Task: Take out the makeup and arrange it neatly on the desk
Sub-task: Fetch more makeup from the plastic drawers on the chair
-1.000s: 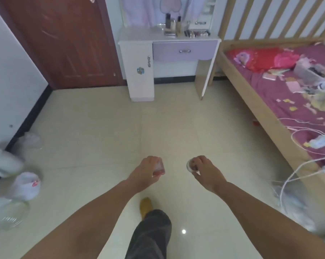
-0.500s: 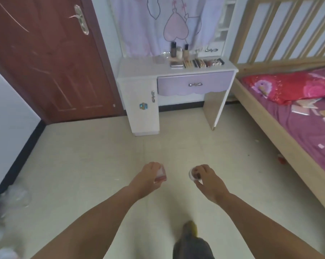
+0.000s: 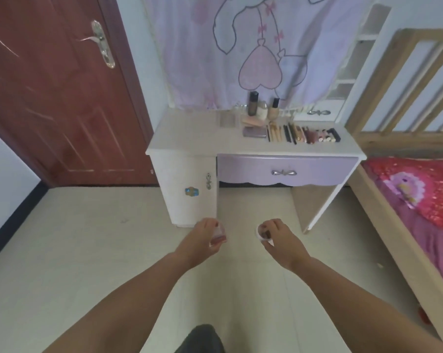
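Both forearms are bare, with no sleeves, watch or rings visible. A dark grey trouser leg (image 3: 202,338) shows below.

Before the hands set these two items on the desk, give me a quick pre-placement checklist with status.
1. Left hand grips the small pinkish item: ok.
2. Right hand grips the small round white-rimmed item: ok.
3. Hands over the desk: not ok, both are in front of it, above the floor.
4. Free space on the desktop: ok, the left part is bare.
5. Existing row of makeup lies in order on the right part, bottles upright behind it: ok.
6. What exactly each held item is: cannot tell, too small and blurred.
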### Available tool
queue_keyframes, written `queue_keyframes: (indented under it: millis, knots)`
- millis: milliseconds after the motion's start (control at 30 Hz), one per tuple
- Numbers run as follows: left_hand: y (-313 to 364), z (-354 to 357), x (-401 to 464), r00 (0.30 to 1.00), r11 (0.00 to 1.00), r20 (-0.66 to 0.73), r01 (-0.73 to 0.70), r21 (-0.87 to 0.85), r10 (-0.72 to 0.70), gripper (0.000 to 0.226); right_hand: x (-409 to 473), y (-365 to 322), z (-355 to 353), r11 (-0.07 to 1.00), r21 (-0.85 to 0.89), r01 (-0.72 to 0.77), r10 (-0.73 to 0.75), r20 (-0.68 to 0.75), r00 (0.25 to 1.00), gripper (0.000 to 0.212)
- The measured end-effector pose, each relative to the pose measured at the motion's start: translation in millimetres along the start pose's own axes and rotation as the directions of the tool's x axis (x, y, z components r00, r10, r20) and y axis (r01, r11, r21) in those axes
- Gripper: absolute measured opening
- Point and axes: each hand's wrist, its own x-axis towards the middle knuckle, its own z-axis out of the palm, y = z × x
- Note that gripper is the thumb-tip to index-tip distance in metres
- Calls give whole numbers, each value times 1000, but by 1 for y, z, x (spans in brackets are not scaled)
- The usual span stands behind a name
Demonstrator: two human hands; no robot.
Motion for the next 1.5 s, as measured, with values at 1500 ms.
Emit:
queue_keyframes:
  millis: [1500]
  knots:
    - [-164, -62, 554, 977, 994, 189, -104, 18, 98, 52, 505, 78, 0, 976, -200, 88, -108, -89, 990, 35]
